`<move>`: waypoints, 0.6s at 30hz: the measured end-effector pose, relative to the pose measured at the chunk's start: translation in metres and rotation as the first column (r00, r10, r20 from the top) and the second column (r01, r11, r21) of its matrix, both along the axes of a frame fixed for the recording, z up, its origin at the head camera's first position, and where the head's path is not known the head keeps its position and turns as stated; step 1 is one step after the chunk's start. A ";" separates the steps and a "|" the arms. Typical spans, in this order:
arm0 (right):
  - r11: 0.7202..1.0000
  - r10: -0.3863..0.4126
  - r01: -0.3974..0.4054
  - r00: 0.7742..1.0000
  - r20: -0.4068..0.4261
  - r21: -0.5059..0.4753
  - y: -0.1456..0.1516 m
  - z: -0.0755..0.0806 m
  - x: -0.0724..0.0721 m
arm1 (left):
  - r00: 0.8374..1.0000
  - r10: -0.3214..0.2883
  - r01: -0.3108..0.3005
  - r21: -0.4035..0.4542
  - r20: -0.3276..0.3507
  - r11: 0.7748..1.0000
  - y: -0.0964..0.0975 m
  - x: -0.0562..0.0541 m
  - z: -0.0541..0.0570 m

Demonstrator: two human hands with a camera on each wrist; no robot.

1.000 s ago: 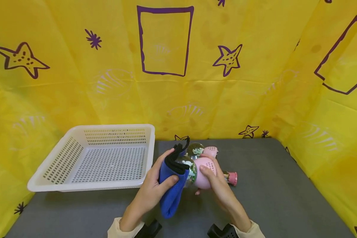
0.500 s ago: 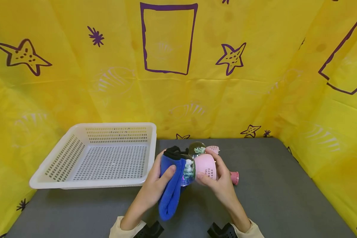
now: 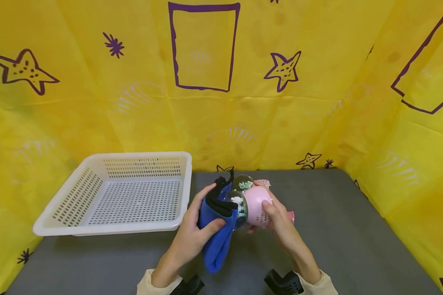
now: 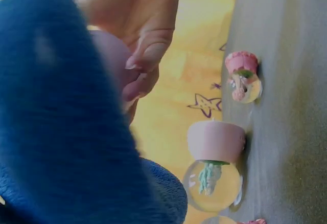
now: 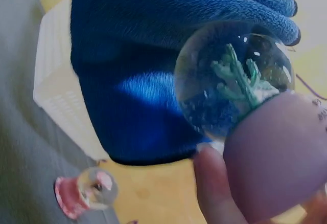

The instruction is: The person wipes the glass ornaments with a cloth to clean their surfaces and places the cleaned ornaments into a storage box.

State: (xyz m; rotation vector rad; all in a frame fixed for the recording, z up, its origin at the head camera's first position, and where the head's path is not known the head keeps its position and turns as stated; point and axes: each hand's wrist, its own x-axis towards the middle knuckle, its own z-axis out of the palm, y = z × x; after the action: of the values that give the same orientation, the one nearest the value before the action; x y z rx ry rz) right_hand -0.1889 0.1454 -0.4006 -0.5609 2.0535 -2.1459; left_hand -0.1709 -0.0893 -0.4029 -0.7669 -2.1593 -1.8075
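Observation:
In the head view my right hand [image 3: 280, 217] grips a snow globe [image 3: 257, 207] by its rounded pink base, which carries printed lettering. The globe is tipped on its side, its glass ball toward the left. My left hand [image 3: 195, 233] holds a folded blue cloth [image 3: 218, 241] with a black edge, thumb in front, up against the glass. Green and white cactus-like figures show inside the ball in the right wrist view, where the blue cloth [image 5: 138, 81] spreads behind the glass. Seen from the left wrist, the cloth [image 4: 66, 111] hides most of the held globe.
A second snow globe [image 3: 243, 184] with a pink base lies behind the hands on the grey table [image 3: 336, 246]. A smaller one with a red-pink base [image 4: 242, 63] lies to the right. At left stands a white perforated basket [image 3: 112, 231]. Yellow printed fabric walls surround the table.
The snow globe has turned in my right hand and shifted slightly right, showing more glass than half a second ago. The cloth has swung back, its black edge again across the front.

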 end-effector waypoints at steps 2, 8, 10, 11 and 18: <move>1.000 -0.020 0.020 0.999 0.031 -0.002 -0.001 0.001 0.000 | 1.000 -0.011 0.010 -0.032 -0.017 0.999 0.000 0.000 -0.001; 0.993 -0.098 0.096 0.995 0.033 0.062 -0.005 0.001 0.002 | 0.997 -0.054 0.047 -0.132 -0.049 0.990 0.000 0.001 0.001; 0.993 -0.106 0.104 0.994 0.026 0.062 -0.007 0.000 0.003 | 0.998 -0.054 0.048 -0.147 -0.034 0.988 0.000 0.001 0.003; 0.993 -0.107 0.106 0.994 0.025 0.054 -0.008 0.000 0.003 | 0.999 -0.045 0.040 -0.152 -0.030 0.988 0.000 0.002 0.003; 0.995 -0.096 0.096 0.994 -0.043 0.007 -0.011 0.001 0.006 | 0.996 0.046 -0.061 -0.198 -0.080 0.978 0.000 0.005 0.006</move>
State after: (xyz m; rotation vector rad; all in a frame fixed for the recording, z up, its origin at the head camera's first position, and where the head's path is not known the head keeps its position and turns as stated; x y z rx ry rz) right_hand -0.1830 0.1346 -0.3996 -0.5217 2.1537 -2.1945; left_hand -0.1661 -0.0888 -0.3966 -0.7974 -2.3136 -1.5262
